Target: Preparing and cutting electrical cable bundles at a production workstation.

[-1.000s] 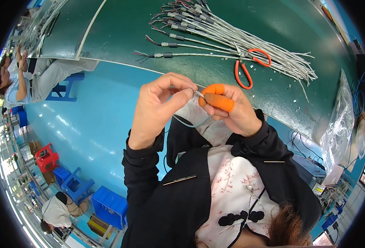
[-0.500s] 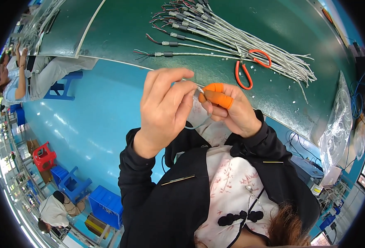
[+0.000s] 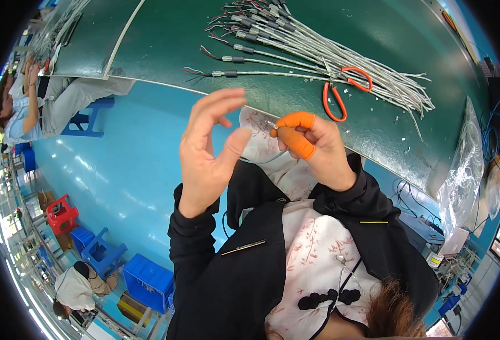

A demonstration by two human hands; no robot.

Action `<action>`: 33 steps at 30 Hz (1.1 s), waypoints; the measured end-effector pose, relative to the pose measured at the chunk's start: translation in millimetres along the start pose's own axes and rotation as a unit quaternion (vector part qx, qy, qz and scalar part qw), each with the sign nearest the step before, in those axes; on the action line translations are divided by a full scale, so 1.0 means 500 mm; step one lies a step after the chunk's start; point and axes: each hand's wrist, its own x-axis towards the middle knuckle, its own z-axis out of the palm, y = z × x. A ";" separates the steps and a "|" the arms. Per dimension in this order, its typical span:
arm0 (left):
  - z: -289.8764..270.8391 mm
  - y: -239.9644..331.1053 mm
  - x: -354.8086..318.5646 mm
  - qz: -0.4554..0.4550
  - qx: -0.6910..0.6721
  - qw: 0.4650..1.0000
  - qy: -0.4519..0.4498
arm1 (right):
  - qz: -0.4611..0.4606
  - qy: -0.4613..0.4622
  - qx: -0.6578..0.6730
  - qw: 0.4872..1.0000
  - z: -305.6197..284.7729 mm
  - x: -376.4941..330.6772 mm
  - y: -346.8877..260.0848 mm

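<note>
since earlier, left hand (image 3: pixel 207 150) has lifted away, fingers spread; right hand (image 3: pixel 312 147) pinches a thin wire (image 3: pixel 271 124).

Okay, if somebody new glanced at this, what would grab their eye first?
Probably the bright orange finger cots on the right hand, pinching a thin wire end at centre. Beside it the left hand is raised with fingers spread. Behind them, a fan of grey cables and orange-handled scissors lie on the green table.
</note>
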 end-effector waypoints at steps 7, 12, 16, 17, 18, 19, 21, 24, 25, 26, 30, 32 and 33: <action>-0.020 -0.020 -0.006 -0.031 -0.060 0.992 -0.106 | -0.158 -0.023 -0.175 0.971 0.007 0.000 0.027; 0.014 -0.043 -0.028 -0.086 -0.114 0.989 -0.024 | -0.061 -0.011 -0.078 0.995 0.017 -0.002 0.014; 0.085 -0.037 -0.043 0.009 -0.003 0.993 0.114 | 0.040 -0.009 0.124 0.991 0.005 0.007 0.014; 0.093 -0.035 -0.042 0.068 0.065 0.983 0.159 | 0.046 -0.006 0.137 0.990 0.006 0.010 0.010; 0.095 -0.033 -0.036 0.069 0.066 0.983 0.157 | 0.052 -0.004 0.149 0.987 0.007 0.013 0.005; 0.097 -0.031 -0.027 0.123 0.143 0.969 0.158 | 0.058 -0.001 0.162 0.985 0.007 0.014 0.001; 0.100 -0.028 -0.016 0.224 0.292 0.917 0.156 | 0.060 0.013 0.164 0.985 0.006 0.014 -0.001; 0.105 -0.029 -0.021 0.196 0.286 0.927 0.140 | 0.065 0.040 0.168 0.983 0.004 0.012 -0.004; 0.109 -0.029 -0.022 0.182 0.281 0.933 0.133 | 0.068 0.037 0.175 0.981 0.001 0.012 -0.003; 0.110 -0.027 -0.024 0.182 0.281 0.933 0.132 | 0.071 0.035 0.183 0.980 -0.003 0.012 -0.003; 0.096 -0.018 -0.029 0.070 0.155 0.982 0.085 | 0.067 0.029 0.168 0.983 -0.019 0.013 -0.012; 0.090 -0.008 -0.017 -0.001 0.069 0.995 0.069 | 0.063 0.030 0.157 0.985 -0.025 0.012 -0.013; 0.090 -0.005 -0.012 -0.037 0.025 0.997 0.060 | 0.060 0.031 0.149 0.986 -0.027 0.011 -0.012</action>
